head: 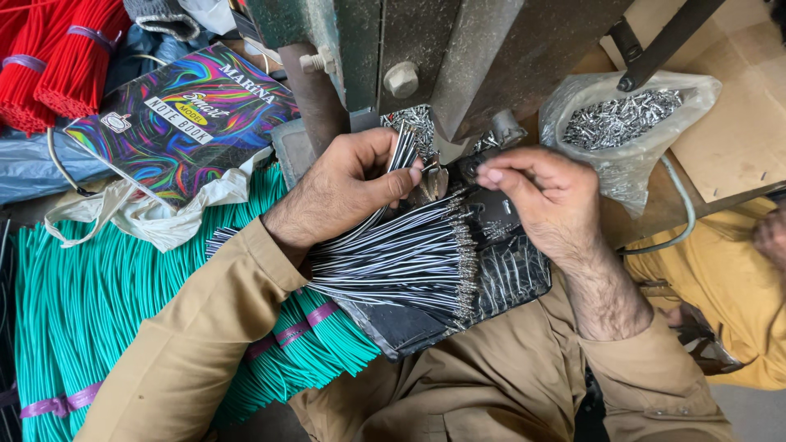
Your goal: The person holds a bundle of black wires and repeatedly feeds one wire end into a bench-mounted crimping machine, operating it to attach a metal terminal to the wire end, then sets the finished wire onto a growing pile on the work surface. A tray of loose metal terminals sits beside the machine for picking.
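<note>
- The left hand (348, 188) is gripping a bundle of black-and-white striped wires (393, 258), thumb and fingers closed round a few strands lifted toward twelve o'clock, their tips pointing up at the green metal press (426, 49).
- The right hand (544, 196) is pinching something small between thumb and forefinger just under the press; what it is pinching is too small to tell.
- The rest of the wires are fanning across a black sheet (409, 327) on the lap, metal-tipped ends lying toward three o'clock.
- A clear bag of small metal terminals (622, 123) is sitting at two o'clock, near the right hand; teal wire bundles (98, 303) are lying at eight o'clock, red ones (57, 57) at eleven, beside a colourful notebook (184, 115).
- The step in hand seems to be fitting a terminal onto a wire end at the press; the next move probably calls for lining one strand's tip up with the pinched piece, steadily, fingers clear of the die.
</note>
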